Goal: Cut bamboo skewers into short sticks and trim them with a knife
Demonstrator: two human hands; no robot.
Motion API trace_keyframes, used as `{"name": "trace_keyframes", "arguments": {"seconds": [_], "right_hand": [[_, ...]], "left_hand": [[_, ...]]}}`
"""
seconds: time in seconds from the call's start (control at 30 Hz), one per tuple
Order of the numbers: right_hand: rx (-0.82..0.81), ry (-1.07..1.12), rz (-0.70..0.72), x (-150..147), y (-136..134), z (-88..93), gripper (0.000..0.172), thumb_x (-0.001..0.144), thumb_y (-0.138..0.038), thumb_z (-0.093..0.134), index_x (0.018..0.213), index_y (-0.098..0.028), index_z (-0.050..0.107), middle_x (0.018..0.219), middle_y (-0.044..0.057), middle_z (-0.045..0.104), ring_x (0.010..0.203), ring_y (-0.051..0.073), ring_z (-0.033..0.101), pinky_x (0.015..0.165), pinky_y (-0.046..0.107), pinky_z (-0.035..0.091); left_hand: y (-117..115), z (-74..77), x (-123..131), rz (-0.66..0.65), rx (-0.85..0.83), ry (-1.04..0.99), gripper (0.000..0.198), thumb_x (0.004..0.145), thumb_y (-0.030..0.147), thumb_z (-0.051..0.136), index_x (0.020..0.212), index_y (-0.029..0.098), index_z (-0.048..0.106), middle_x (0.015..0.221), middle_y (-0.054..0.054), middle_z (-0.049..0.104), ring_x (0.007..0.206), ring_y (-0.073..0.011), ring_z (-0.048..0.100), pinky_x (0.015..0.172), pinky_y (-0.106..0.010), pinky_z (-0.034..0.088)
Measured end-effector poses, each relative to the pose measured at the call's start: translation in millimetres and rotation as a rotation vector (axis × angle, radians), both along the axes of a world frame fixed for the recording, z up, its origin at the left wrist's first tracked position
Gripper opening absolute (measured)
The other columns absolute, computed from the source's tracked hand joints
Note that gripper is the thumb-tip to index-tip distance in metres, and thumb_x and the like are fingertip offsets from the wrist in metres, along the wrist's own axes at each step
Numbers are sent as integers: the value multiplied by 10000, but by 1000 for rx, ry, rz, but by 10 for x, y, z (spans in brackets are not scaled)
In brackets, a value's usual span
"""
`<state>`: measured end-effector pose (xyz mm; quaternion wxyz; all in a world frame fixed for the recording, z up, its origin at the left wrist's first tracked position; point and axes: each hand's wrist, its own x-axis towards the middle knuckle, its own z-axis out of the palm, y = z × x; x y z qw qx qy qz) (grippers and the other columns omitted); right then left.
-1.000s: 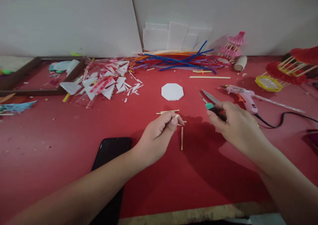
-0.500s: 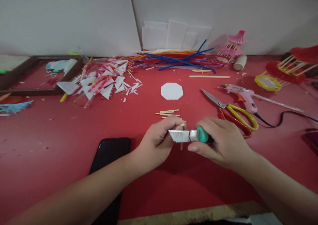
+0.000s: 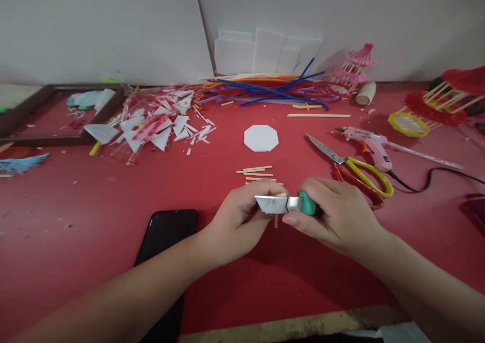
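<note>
In the head view, my left hand [image 3: 239, 222] is closed around a thin wooden stick [image 3: 276, 221], whose lower end pokes out below the blade. My right hand [image 3: 337, 214] grips a knife [image 3: 272, 204] by its green and black handle. Its short, wide blade points left and lies across the stick, close to my left fingers. Just beyond my hands, several short wooden sticks [image 3: 258, 174] lie in a loose row. Past them rests a white octagonal piece [image 3: 261, 138], flat on the red table [image 3: 212, 181].
Scissors [image 3: 335, 156] and a pink glue gun [image 3: 373, 146] lie on the right. A phone [image 3: 166, 237] is beside my left forearm. Pipe cleaners [image 3: 273, 89] and paper scraps [image 3: 162, 123] are piled behind. Small stick-built models [image 3: 435, 103] stand at the right; a dark frame [image 3: 49, 140] lies left.
The knife blade has shifted slightly along the stick, and both hands keep their grip. The whole view has moved a little; the things on the table stay put.
</note>
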<state>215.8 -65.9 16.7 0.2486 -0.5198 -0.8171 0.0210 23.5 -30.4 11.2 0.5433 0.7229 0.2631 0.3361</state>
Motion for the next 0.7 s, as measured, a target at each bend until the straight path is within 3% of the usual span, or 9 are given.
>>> {"name": "trace_keyframes", "arguments": {"seconds": [0.43, 0.7], "right_hand": [[38, 6, 40, -11, -2, 1, 476, 893, -616, 421, 689, -193, 504, 592, -2, 513, 532, 113, 424, 511, 244, 290], [27, 11, 21, -2, 0, 12, 484, 889, -623, 414, 650, -206, 470, 565, -14, 483, 501, 106, 403, 492, 246, 271]], "left_hand": [[7, 6, -1, -37, 0, -3, 92, 863, 121, 514, 799, 173, 555, 733, -4, 549, 655, -115, 495, 610, -229, 437], [-12, -16, -8, -34, 3, 15, 126, 884, 122, 478, 818, 171, 573, 748, -20, 565, 673, -125, 518, 616, -240, 446]]}}
